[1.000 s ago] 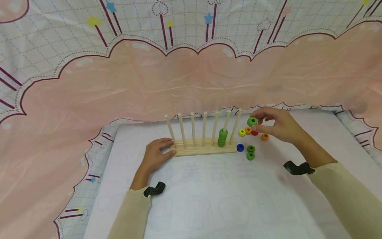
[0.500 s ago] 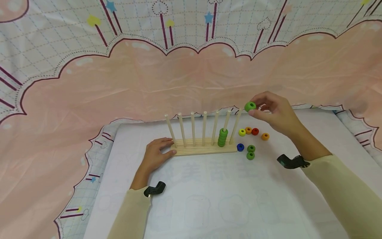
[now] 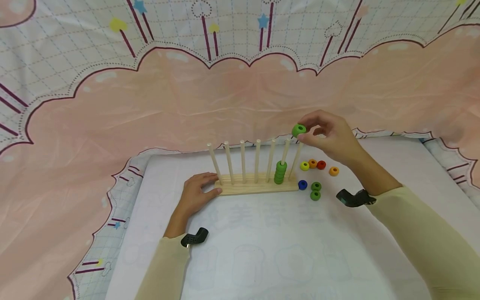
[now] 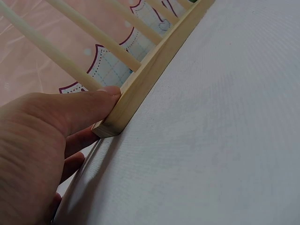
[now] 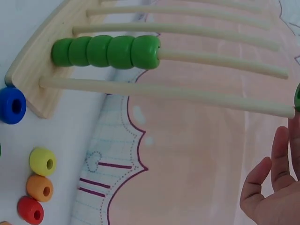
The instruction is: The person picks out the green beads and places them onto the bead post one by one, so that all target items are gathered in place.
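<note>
My left hand [image 3: 196, 192] grips the left end of a wooden peg rack [image 3: 255, 188], thumb on the near side of its base [image 4: 129, 101]. My right hand [image 3: 331, 135] pinches a green bead [image 3: 298, 130] between thumb and fingers. That bead is at the tip of the rightmost peg [image 5: 187, 95]; whether the peg has entered its hole I cannot tell. The second peg from the right carries a stack of several green beads [image 5: 99, 51]. The other pegs are bare. In the right wrist view, only a sliver of the held bead shows at the right edge.
Right of the rack lie a blue bead [image 3: 302, 185], two green beads [image 3: 316, 191], a yellow bead [image 3: 304, 166], a red bead [image 3: 321, 165] and two orange beads [image 3: 333, 171]. A patterned pink cloth [image 3: 240, 100] hangs behind the white table [image 3: 240, 250].
My right hand has lifted the green bead from near the loose beads and carried it up and left to the rightmost peg's tip. The left hand and rack have stayed put.
</note>
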The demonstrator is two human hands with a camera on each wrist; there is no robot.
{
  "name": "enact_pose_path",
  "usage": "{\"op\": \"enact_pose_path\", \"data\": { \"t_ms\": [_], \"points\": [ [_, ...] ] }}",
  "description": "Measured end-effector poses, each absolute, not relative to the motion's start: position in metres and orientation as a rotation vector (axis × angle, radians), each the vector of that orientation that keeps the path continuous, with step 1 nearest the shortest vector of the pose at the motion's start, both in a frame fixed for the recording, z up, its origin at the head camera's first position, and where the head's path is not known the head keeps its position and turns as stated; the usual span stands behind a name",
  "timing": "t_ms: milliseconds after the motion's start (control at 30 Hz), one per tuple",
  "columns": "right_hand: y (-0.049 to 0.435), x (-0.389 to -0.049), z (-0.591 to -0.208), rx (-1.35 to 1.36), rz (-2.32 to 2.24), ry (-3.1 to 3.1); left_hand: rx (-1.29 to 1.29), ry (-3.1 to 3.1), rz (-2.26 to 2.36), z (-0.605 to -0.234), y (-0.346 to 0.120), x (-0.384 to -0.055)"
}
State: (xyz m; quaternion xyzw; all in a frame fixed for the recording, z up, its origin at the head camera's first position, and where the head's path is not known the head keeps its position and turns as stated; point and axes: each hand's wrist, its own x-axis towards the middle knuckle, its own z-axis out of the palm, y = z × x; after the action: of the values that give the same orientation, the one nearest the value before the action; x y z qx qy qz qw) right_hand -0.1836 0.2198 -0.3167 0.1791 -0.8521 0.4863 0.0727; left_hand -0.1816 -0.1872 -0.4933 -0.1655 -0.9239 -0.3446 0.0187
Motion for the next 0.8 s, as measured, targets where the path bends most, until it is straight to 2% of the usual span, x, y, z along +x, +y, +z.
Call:
{"op": "enact_pose_path", "data": {
  "t_ms": [333,800],
  "points": [
    [0.209,-0.190,-0.321,0.648,1.407,-2.624,-0.519,-2.863,-1.069,-0.492,-0.187,-0.181],
    [0.207,-0.192,-0.334,0.649,1.439,-2.664,-0.528,-2.848,-1.056,-0.493,-0.187,-0.181]
  ]
}}
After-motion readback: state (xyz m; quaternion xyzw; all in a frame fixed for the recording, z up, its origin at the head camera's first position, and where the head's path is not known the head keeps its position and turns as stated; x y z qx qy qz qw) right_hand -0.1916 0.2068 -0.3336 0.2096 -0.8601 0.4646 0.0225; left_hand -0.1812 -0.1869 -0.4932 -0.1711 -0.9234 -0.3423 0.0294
